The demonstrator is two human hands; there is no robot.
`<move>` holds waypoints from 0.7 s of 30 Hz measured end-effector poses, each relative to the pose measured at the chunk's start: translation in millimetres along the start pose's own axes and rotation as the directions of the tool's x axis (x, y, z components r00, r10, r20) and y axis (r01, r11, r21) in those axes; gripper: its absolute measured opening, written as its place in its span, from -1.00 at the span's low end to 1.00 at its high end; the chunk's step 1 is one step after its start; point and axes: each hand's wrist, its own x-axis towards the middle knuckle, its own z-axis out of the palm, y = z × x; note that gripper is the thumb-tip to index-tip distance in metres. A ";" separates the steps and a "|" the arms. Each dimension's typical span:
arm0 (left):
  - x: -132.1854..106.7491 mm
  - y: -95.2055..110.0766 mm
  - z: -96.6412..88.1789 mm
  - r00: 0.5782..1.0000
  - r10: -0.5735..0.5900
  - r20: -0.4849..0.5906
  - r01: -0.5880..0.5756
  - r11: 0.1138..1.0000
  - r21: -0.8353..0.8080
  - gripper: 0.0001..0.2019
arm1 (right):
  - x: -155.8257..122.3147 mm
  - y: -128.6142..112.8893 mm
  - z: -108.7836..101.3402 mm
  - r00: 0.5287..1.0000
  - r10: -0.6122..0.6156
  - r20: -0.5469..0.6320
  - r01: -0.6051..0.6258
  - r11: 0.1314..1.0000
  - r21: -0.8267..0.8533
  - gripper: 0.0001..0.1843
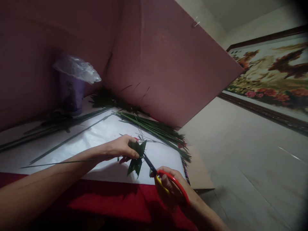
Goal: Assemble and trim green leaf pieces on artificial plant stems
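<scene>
My left hand (126, 148) is closed on a dark green folded leaf piece (136, 163) with pointed ends, held above the white tabletop (96, 134). A long thin leaf strip (69, 161) trails from it to the left, across my forearm. In my right hand (172, 183) is a pair of scissors (174, 183) with one red and one yellow handle. Their dark blades reach the right edge of the leaf piece. How far the blades are apart is hard to make out.
Behind my hands lies a bundle of long green leaves (154, 128). More leaves (67, 123) lie at the left, near a purple cup (72, 93) topped with clear plastic (77, 69). Pink panels (163, 57) stand at the back. Red cloth (108, 199) covers the front edge.
</scene>
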 end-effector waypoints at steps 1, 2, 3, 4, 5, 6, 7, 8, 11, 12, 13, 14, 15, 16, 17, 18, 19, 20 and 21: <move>-0.1 0.0 -0.1 1.000 0.001 -0.002 -0.001 1.000 0.003 -0.86 | 0.5 0.3 0.0 1.000 -0.001 -0.001 0.001 1.000 -0.010 -0.34; -0.4 0.2 -0.1 1.000 0.004 0.000 -0.004 1.000 0.004 -0.87 | 0.9 0.8 0.1 1.000 0.003 -0.003 -0.003 1.000 -0.018 -0.33; -0.7 0.3 -0.1 1.000 0.008 0.004 -0.008 1.000 0.002 -0.87 | 1.2 1.3 0.1 1.000 0.008 -0.007 -0.008 1.000 -0.021 -0.33; -1.0 0.5 -0.1 1.000 0.013 0.009 -0.013 1.000 -0.003 -0.88 | 1.4 1.8 0.2 1.000 0.012 -0.010 -0.012 1.000 -0.021 -0.33; -1.2 0.8 -0.1 1.000 0.021 0.015 -0.021 1.000 -0.009 -0.88 | 1.5 2.3 0.2 1.000 0.017 -0.008 -0.017 1.000 -0.020 -0.34; -1.5 1.0 -0.1 0.999 0.028 0.018 -0.028 1.000 -0.014 -0.89 | 1.4 2.7 0.0 1.000 0.021 0.001 -0.021 1.000 -0.016 -0.34; -1.6 1.2 0.0 0.999 0.036 0.017 -0.036 0.999 -0.019 -0.89 | 1.2 2.9 -0.2 1.000 0.018 0.012 -0.018 1.000 -0.011 -0.34; -1.7 1.3 0.0 0.999 0.041 0.014 -0.041 0.999 -0.021 -0.90 | 0.9 3.0 -0.6 1.000 0.009 0.026 -0.009 1.000 -0.009 -0.33; -1.9 1.6 0.1 0.999 0.032 0.012 -0.032 0.999 -0.017 -0.90 | -0.7 1.4 -1.5 0.998 -0.029 0.058 0.030 0.999 -0.020 -0.32; -1.9 1.6 0.1 1.000 0.027 0.015 -0.027 1.000 -0.015 -0.90 | -1.4 0.3 -1.4 0.997 -0.035 0.062 0.036 0.999 -0.026 -0.32; -1.9 1.6 0.2 1.000 0.024 0.017 -0.024 1.000 -0.013 -0.90 | -2.1 -1.1 -1.0 0.998 -0.033 0.061 0.035 0.999 -0.032 -0.33; -1.8 1.6 0.2 1.000 0.024 0.018 -0.024 1.000 -0.012 -0.90 | -3.0 -2.8 -0.3 0.998 -0.025 0.059 0.027 0.999 -0.034 -0.33; -1.8 1.5 0.2 0.999 0.027 0.017 -0.027 1.000 -0.014 -0.90 | -3.9 -4.6 0.6 0.998 -0.017 0.060 0.019 0.999 -0.033 -0.34; -1.6 1.4 0.1 0.999 0.031 0.017 -0.031 0.999 -0.016 -0.90 | -4.8 -6.3 1.7 0.998 -0.011 0.059 0.014 0.999 -0.034 -0.34; -1.5 1.2 0.0 0.999 0.034 0.017 -0.034 0.999 -0.016 -0.90 | -5.5 -7.8 2.8 0.998 -0.010 0.056 0.012 0.999 -0.039 -0.35; -1.4 0.9 -0.1 0.999 0.034 0.018 -0.034 0.999 -0.015 -0.90 | -6.1 -8.8 3.8 0.999 -0.013 0.047 0.015 0.999 -0.041 -0.37; -1.3 0.6 -0.2 0.999 0.032 0.018 -0.032 0.999 -0.012 -0.90 | -6.3 -9.1 4.6 0.999 -0.017 0.041 0.019 0.999 -0.041 -0.39; -1.2 0.3 -0.3 0.999 0.028 0.017 -0.028 1.000 -0.009 -0.90 | -6.1 -8.8 5.0 0.999 -0.021 0.038 0.022 0.999 -0.037 -0.40; -1.2 0.1 -0.4 1.000 0.024 0.013 -0.024 1.000 -0.006 -0.90 | -5.5 -7.7 5.1 0.999 -0.022 0.034 0.023 0.999 -0.030 -0.40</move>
